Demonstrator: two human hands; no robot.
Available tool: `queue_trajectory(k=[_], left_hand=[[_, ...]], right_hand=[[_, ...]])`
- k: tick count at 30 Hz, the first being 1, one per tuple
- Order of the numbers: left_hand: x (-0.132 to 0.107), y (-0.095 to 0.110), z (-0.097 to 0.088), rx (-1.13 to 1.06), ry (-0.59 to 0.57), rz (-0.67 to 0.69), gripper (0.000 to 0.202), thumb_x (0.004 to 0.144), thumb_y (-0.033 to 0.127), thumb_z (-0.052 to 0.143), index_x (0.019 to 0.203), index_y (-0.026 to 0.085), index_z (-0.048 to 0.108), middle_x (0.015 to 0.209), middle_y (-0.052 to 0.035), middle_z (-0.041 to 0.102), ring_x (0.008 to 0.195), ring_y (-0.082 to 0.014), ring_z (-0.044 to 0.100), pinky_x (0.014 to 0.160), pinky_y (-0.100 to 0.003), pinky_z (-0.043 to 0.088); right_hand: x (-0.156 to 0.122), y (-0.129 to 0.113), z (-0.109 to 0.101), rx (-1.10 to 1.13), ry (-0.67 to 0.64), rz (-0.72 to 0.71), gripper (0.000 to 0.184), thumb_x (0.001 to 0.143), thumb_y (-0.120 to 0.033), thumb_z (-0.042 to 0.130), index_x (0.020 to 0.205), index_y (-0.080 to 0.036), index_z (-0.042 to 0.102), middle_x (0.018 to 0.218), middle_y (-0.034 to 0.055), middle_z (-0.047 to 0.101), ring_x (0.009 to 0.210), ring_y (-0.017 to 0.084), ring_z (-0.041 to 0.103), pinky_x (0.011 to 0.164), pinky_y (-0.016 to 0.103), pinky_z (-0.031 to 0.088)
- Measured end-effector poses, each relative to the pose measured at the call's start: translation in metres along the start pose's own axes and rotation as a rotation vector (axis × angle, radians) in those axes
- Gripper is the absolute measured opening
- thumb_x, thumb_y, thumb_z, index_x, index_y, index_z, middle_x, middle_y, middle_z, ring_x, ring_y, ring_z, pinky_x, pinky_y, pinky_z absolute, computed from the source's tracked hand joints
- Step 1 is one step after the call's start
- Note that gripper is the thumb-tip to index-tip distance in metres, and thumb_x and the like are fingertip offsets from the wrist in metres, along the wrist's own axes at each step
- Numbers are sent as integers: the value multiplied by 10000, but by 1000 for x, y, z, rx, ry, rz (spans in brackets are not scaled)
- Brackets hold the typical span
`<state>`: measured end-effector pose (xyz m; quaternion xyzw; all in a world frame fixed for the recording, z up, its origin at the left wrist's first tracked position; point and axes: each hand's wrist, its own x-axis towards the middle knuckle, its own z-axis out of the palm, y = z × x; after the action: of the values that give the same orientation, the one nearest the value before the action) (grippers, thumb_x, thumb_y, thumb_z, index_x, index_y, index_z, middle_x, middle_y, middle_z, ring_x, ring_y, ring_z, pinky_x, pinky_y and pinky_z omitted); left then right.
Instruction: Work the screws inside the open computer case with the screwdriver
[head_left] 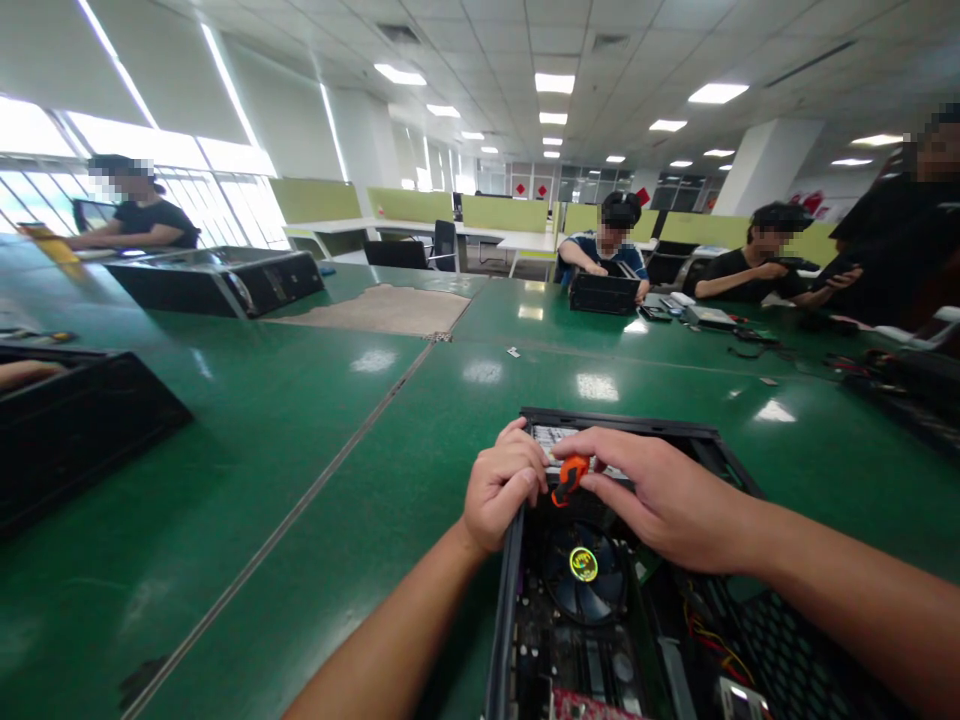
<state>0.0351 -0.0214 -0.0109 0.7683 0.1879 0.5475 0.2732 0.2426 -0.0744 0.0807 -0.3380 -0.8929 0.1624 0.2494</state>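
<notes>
An open black computer case (504, 630) lies on the green table in front of me. Inside it sit a round black cooling fan (583, 590) with a yellow label, a red circuit board (592, 706) and several coloured wires. With its fingers, my right hand (660, 495) grips the orange and black handle of a screwdriver (571, 481) over the far end of the case. The screwdriver's tip is hidden. My left hand (504, 485) is wrapped over the case's left edge near the far corner, beside a silver, labelled power supply (550, 436) partly covered by my hands.
Another black case (82, 430), with someone's arm in it, stands at the left. A further case (217, 280) lies behind it. Across the green table (315, 400), people sit at work near a case (604, 293) and loose parts. One person stands at the far right.
</notes>
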Motion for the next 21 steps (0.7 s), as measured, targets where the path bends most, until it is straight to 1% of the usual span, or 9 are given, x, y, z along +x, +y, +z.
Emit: queue_trajectory(k=[5,10,15,21], left_hand=[[0,0,0,-11,5,5,540,974,407,439,485,198,535,577,-21,650,760,-180,614,1156,-439,314],[0,0,0,-23,5,8,526,972,385,446,490,196,538,582,-21,646,766,-182,615,1145,-445,319],[0,0,-1,-24,1,15,528,975,386,444,491,197,540,576,-18,643,767,-182,623,1157,-445,305],[0,-2,0,-22,-4,12,531,974,392,445,491,196,543,582,-20,649,771,-184,624,1149,-448,307]], right_hand=[[-1,3,4,6,-9,3,347,1003,-137,476,1331,-205,568,1309,94,671,1186,173,621,1073,382,477],[-1,5,5,11,-21,8,352,1006,-141,476,1338,-218,565,1336,90,657,1210,173,614,1085,385,468],[-1,4,3,10,-15,22,345,1007,-146,475,1333,-211,566,1295,86,676,1182,178,627,1072,398,475],[-2,4,3,14,4,26,330,1001,-142,489,1307,-220,588,1292,73,681,1178,171,629,1057,370,473]])
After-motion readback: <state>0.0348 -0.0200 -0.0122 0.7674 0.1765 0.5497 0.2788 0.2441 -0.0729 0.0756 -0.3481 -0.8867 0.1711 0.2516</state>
